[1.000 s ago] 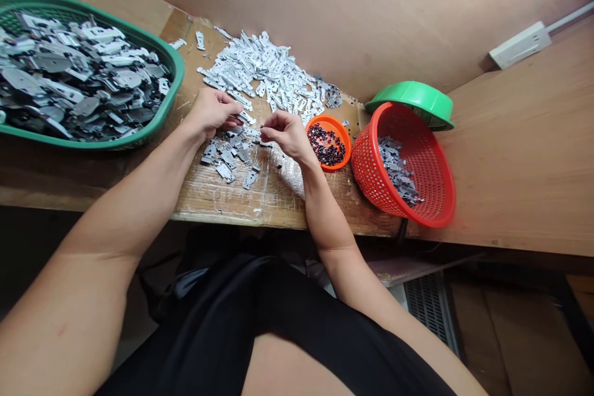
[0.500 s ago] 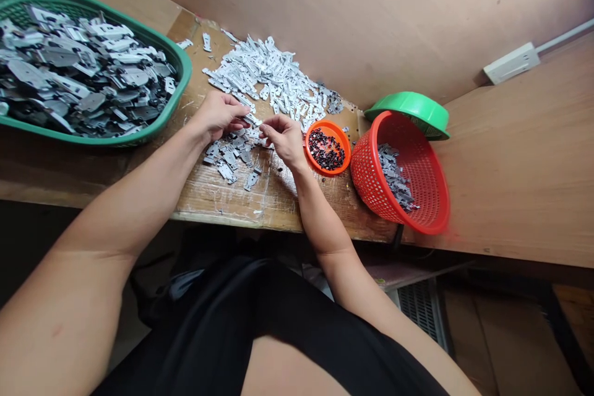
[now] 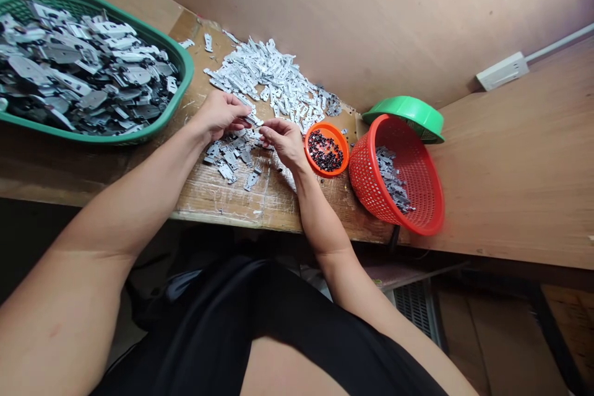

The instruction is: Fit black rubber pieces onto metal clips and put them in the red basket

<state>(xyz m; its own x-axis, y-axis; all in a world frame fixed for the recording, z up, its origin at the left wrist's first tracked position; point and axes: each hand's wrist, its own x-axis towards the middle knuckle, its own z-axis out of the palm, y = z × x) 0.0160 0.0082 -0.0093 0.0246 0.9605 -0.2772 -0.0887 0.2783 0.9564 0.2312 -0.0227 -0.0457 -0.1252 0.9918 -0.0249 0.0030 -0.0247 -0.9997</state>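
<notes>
From where I stand, the left hand [image 3: 223, 116] pinches a metal plate [image 3: 253, 119] over the tabletop [image 3: 232, 203]. The right hand [image 3: 285, 141] has its fingertips drawn close at the plate's end; whether they hold anything, I can't tell. I'd keep that pinch firm and the plate's end unobstructed.

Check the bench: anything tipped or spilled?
The red basket is tipped toward the person, with metal parts inside. A small dark bit lies outside the orange dish of similar bits, perhaps a stray.
</notes>
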